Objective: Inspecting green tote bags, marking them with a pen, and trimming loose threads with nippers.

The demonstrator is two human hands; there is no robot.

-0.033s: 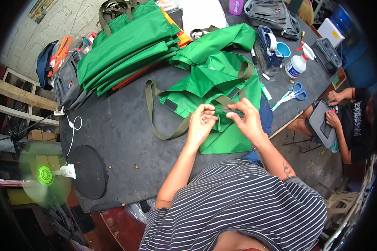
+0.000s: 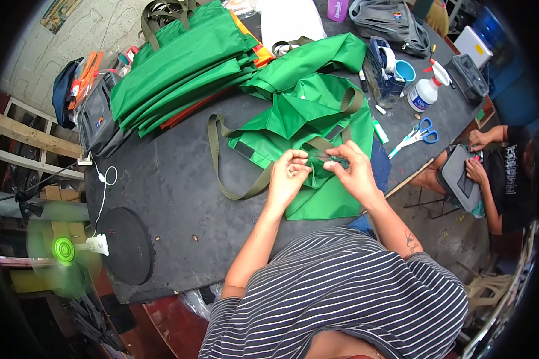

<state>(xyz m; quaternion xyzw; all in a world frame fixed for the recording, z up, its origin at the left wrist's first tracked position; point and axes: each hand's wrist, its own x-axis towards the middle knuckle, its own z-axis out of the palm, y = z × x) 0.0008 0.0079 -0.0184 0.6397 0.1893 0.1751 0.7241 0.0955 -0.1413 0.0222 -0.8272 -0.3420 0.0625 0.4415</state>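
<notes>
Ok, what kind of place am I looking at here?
Probably a small bag-making workshop. A stack of folded green fabric bags lies on the dark worktable, blue-handled scissors lie near its edge, and both hands pinch an olive webbing strap on a green bag.

My left hand (image 2: 288,173) and right hand (image 2: 354,172) pinch smooth, slightly shiny green cloth (image 2: 308,119) with a matt woven olive strap (image 2: 218,164), on a dull, rough dark tabletop (image 2: 173,191).
</notes>
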